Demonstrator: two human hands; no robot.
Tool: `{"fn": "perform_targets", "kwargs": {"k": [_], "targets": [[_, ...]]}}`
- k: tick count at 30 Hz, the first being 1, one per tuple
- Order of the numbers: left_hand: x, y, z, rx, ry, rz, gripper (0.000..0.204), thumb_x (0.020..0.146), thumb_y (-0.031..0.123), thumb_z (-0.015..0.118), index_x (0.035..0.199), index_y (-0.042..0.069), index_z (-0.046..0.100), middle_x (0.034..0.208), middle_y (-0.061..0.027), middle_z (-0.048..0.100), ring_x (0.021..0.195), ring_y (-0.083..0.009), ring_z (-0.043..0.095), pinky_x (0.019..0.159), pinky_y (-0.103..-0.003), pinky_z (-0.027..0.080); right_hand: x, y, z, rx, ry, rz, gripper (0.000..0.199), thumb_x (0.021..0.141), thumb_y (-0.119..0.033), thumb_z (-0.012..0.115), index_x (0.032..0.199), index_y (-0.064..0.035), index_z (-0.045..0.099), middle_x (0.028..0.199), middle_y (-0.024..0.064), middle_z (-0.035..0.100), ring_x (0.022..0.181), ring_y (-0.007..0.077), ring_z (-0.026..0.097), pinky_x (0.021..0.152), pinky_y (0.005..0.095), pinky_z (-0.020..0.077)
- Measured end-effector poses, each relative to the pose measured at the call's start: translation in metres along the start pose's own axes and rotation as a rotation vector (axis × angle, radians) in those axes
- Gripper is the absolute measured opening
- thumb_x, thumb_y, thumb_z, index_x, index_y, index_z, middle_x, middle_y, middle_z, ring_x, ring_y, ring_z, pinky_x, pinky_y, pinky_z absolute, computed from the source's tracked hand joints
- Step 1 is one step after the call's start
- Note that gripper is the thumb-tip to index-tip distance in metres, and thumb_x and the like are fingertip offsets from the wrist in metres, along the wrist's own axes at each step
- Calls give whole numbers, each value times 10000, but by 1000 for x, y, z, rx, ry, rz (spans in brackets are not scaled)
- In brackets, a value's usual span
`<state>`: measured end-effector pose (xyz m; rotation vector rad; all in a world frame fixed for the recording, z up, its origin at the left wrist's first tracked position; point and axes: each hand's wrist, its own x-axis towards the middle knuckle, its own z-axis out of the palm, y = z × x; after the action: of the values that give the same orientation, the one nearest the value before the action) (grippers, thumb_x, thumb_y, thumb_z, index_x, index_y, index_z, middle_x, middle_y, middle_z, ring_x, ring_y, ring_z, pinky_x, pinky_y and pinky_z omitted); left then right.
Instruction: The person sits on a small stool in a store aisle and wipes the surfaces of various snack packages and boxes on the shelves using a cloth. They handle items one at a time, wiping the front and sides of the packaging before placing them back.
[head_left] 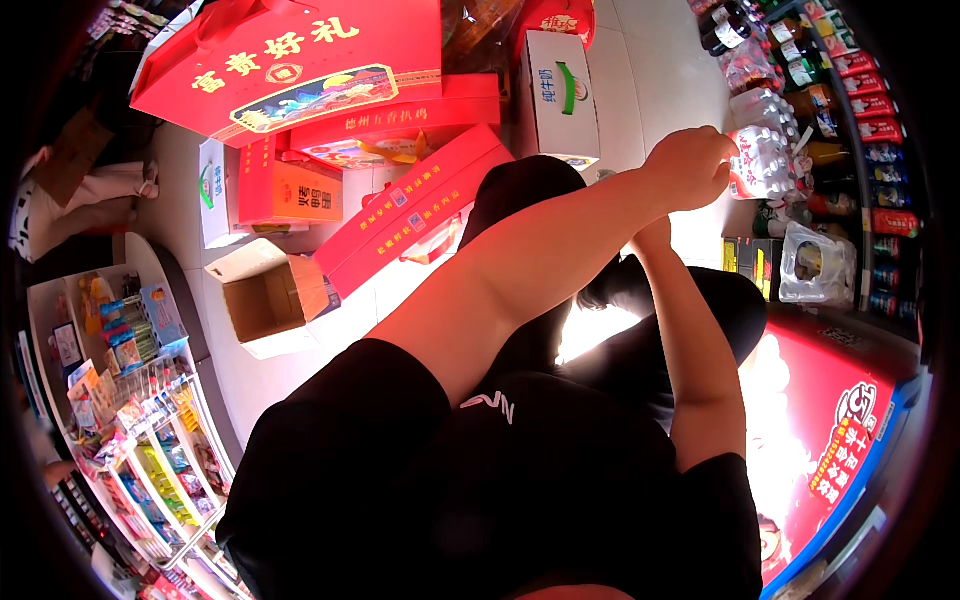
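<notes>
My left forearm crosses over the right one, and my left hand reaches to the right with its fingers curled closed. Its knuckles lie right at the edge of a plastic-wrapped pack of bottles. Whether the fingers grip the wrap or something else is hidden. My right hand is below the left forearm, near my knees; its fingers are hidden behind that arm. A clear plastic-wrapped pack stands further right, beside a black and yellow box.
Red gift boxes and a large red gift bag stand ahead left, near an open cardboard box. A white carton with a green handle is ahead. Drink shelves line the right; a snack rack is left. A red panel is close right.
</notes>
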<state>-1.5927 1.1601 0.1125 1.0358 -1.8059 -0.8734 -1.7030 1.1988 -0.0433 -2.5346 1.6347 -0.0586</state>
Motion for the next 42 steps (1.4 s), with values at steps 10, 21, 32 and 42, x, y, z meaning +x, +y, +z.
{"fn": "perform_targets", "kwargs": {"k": [10,21,32,42], "targets": [[10,-17,-20,309,-273,-136,392,920,343,543,1243,132,612,1154,-51,679,1075,-223,632,905,-368,493,8,16,28,975,251,591,349,862,-156,513,1161,-28,642,1130,133,669,1027,265,638,869,363,502],[19,-108,-116,819,-212,-257,585,849,382,638,1316,44,536,1235,-202,602,1133,-335,589,946,-415,476,45,-2,98,1809,508,1133,436,835,-57,497,1259,-26,593,1152,105,636,1017,206,611,875,340,493],[18,-156,-80,914,-526,-376,912,717,433,766,1454,59,380,1490,-299,294,1352,-402,382,1077,-410,380,61,-52,125,2168,160,1492,345,878,-65,481,1198,-46,610,1096,117,647,909,242,654,808,345,529],[1,-150,-82,894,-802,-399,1069,626,279,864,1509,118,283,1555,-313,87,1424,-415,253,1126,-420,319,98,-88,217,2965,-99,1180,342,898,27,451,1235,59,501,1229,196,571,1101,340,592,903,476,542]]}}
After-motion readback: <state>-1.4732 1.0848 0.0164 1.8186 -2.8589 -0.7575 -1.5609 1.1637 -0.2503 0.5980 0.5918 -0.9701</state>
